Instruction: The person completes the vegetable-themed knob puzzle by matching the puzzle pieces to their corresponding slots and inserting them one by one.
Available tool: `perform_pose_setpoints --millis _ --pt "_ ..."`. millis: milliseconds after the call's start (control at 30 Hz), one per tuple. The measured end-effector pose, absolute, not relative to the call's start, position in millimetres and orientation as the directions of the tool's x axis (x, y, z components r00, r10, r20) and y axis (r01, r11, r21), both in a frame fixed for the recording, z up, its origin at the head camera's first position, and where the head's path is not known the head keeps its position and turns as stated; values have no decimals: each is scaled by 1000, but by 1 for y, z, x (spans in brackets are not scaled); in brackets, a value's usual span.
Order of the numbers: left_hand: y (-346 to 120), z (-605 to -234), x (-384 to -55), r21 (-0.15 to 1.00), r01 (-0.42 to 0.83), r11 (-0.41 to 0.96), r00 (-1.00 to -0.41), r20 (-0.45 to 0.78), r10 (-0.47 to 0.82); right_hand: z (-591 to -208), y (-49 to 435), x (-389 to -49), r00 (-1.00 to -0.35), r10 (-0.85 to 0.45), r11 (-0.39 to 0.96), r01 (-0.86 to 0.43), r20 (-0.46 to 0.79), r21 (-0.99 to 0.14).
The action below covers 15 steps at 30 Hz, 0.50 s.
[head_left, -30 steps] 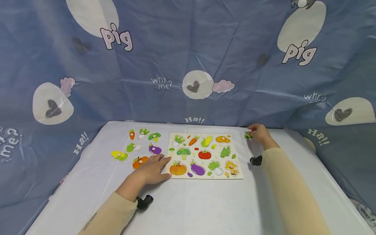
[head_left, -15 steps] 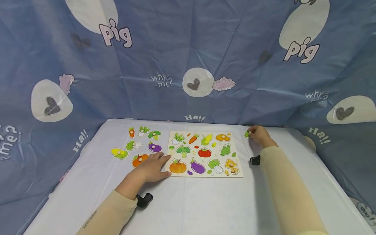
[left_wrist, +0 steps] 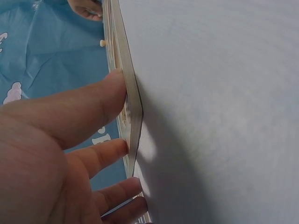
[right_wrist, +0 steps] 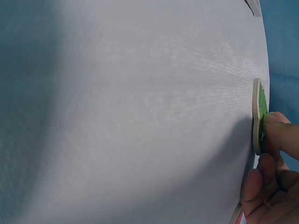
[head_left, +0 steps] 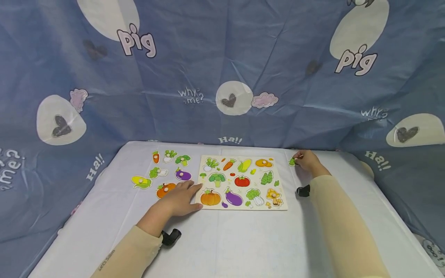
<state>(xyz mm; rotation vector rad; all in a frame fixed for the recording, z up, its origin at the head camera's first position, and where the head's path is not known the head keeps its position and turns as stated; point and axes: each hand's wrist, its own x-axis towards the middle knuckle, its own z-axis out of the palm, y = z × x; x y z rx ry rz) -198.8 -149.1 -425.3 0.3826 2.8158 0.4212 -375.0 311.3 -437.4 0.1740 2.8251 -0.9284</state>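
My right hand (head_left: pixel 308 161) is at the back right of the table, thumb and fingers pinching a green vegetable puzzle piece (head_left: pixel 292 161). In the right wrist view that piece (right_wrist: pixel 259 116) is seen edge-on at the cloth; its knob is hidden by the fingers. My left hand (head_left: pixel 180 199) rests with fairly straight fingers against the left edge of a vegetable puzzle board (head_left: pixel 240 205). From the left wrist, the thumb (left_wrist: pixel 112 93) touches the board's rim (left_wrist: pixel 133 93). A mushroom piece (head_left: pixel 274 197) and a potato piece (head_left: pixel 264 163) sit in the board, with knobs showing.
Loose pieces lie left of the board: a carrot (head_left: pixel 156 157), a radish (head_left: pixel 170 156), broccoli (head_left: pixel 182 160), a cabbage (head_left: pixel 158 172), an eggplant (head_left: pixel 183 174), corn (head_left: pixel 141 182) and a pumpkin (head_left: pixel 165 190), partly behind my left hand. A blue curtain (head_left: pixel 208 58) hangs behind the white tablecloth (head_left: pixel 243 243).
The green piece has turned slightly in my right hand, showing a narrower outline; that hand has barely shifted. My left hand stays at the board's edge.
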Motion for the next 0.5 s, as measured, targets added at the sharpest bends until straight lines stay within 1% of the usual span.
perform_pose_setpoints --millis 133,333,500 --pt "-149 -427 -199 311 218 925 -930 -220 294 -433 312 -371 -988 17 803 106 -155 -587" --pt "-148 -425 -198 318 217 923 -929 -222 296 -414 304 -361 -987 -126 778 -37 -99 -627" --pt "-149 -425 -197 321 210 923 -931 -223 289 -401 294 -351 -975 -199 785 -102 -93 -611"
